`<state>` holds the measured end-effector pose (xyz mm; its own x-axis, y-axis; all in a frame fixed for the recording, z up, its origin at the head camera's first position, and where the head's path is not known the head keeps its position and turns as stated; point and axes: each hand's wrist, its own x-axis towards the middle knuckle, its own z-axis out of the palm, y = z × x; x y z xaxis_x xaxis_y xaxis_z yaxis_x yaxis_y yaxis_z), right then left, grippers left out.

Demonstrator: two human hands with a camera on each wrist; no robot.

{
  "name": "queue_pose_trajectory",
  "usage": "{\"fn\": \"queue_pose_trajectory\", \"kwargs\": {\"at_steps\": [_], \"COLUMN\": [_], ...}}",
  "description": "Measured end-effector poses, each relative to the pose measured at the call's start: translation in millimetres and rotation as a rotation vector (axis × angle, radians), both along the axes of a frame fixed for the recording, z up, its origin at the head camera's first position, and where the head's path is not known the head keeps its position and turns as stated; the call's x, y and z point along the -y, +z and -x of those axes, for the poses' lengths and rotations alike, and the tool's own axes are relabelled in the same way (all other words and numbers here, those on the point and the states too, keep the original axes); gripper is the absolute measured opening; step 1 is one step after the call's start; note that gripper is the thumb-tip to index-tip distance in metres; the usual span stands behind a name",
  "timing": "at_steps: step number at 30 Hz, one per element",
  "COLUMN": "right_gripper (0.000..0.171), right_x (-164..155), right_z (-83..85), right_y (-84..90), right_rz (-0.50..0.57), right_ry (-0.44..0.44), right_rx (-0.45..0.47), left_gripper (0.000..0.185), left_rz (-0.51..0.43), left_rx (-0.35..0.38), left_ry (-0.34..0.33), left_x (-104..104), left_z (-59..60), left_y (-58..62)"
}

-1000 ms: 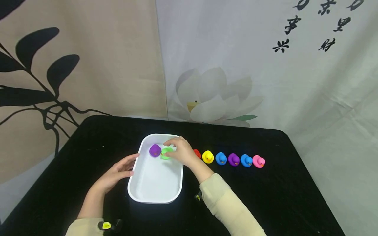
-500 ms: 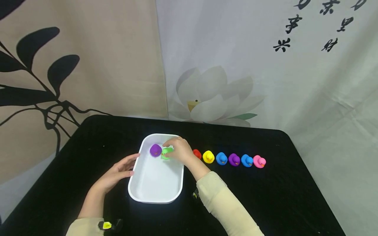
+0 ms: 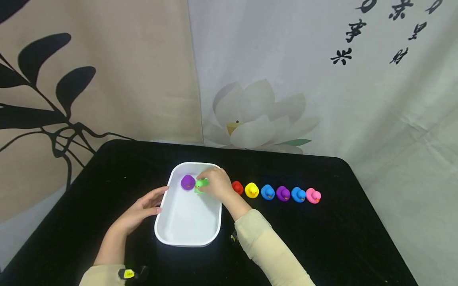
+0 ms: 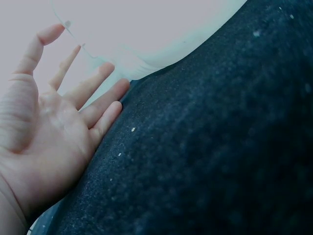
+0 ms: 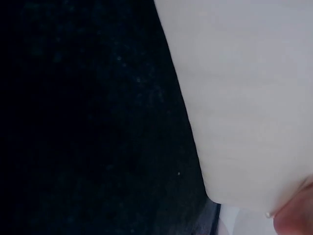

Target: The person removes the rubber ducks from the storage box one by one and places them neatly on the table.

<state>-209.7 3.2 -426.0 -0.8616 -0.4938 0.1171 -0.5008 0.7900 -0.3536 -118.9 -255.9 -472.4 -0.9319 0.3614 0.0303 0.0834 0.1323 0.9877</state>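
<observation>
A white tray [image 3: 187,222] stands on the black table. At its left rim is my left hand [image 3: 139,210], thumb and fingers spread and fingertips touching the side; the left wrist view shows its fingers [image 4: 95,81] extended against the tray wall. Inside the tray's far end, my right hand [image 3: 219,184] pinches a green toy duck [image 3: 201,184] between thumb and fingers, partly covering it. Just left of that duck sits a purple duck [image 3: 187,182] in the tray. In the right wrist view only a bit of skin [image 5: 296,218] shows at the lower corner.
Right of the tray runs a row of ducks: red [image 3: 237,187], yellow [image 3: 252,190], blue [image 3: 267,192], purple [image 3: 283,193], another blue [image 3: 298,194] and pink [image 3: 313,196]. A printed cloth [image 3: 143,79] hangs behind the table [image 3: 322,238].
My right hand's fingers have closed in on the green duck, and the right forearm has shifted a little left. The red duck shows more fully. My left hand has stayed put.
</observation>
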Motion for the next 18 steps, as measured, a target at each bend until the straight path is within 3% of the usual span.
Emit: {"fn": "queue_pose_trajectory", "kwargs": {"at_steps": [9,18], "right_gripper": [0.029,0.029], "right_x": [-1.4,-4.2], "right_z": [-1.0,-1.7], "right_y": [0.2,4.2], "right_rz": [0.006,0.130], "right_ry": [0.015,-0.015], "right_rx": [-0.025,0.077], "left_gripper": [0.057,0.057], "left_rz": [-0.004,0.001], "left_rx": [-0.008,-0.003], "left_ry": [-0.003,-0.003], "left_x": [-0.2,-0.4], "left_z": [0.6,1.2], "left_y": [-2.3,-3.7]}}
